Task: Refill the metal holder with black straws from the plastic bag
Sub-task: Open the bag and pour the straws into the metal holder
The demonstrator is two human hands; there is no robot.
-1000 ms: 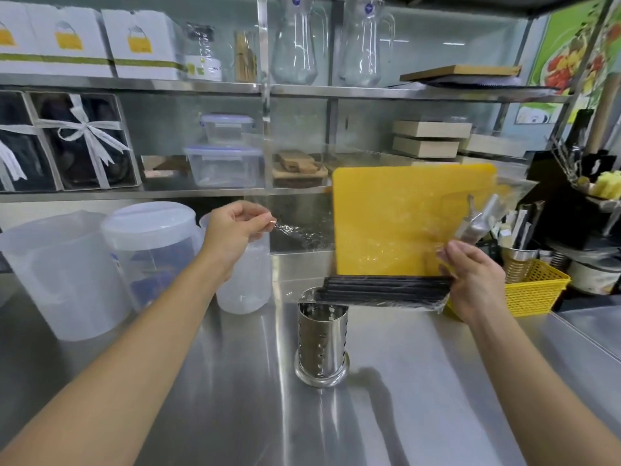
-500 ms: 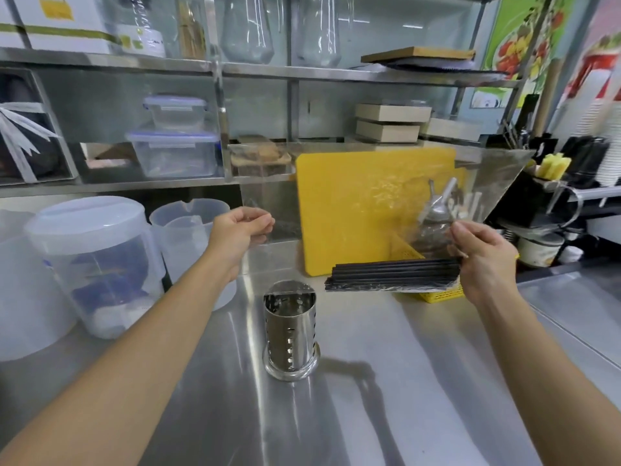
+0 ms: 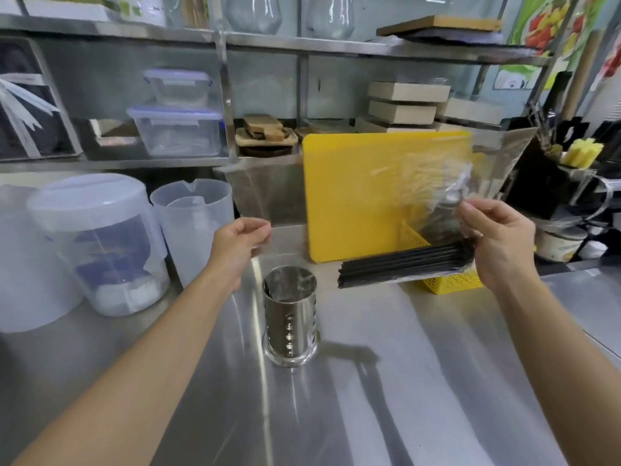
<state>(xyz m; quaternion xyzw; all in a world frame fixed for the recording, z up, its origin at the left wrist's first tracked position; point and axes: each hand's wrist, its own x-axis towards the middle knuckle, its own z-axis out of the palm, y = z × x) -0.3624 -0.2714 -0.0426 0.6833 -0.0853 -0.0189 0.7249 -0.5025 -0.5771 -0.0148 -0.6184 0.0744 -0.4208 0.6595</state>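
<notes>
A perforated metal holder (image 3: 289,324) stands upright on the steel counter, with nothing standing in it. Above and behind it I hold a clear plastic bag (image 3: 379,183) stretched wide between both hands. My left hand (image 3: 240,245) pinches the bag's left edge. My right hand (image 3: 497,240) grips its right side. A bundle of black straws (image 3: 403,265) lies level along the bottom of the bag, reaching from my right hand toward the holder's upper right.
A yellow cutting board (image 3: 349,196) leans on the back wall behind the bag. A yellow basket (image 3: 447,280) sits right of the holder. Translucent plastic jugs (image 3: 97,243) stand at the left. Shelves with boxes and containers (image 3: 174,129) run above the steel counter (image 3: 386,381).
The view has shifted, so the holder sits closer to centre. Both hands keep the bag spread, with the right hand slightly higher. The straws stay level in the bag.
</notes>
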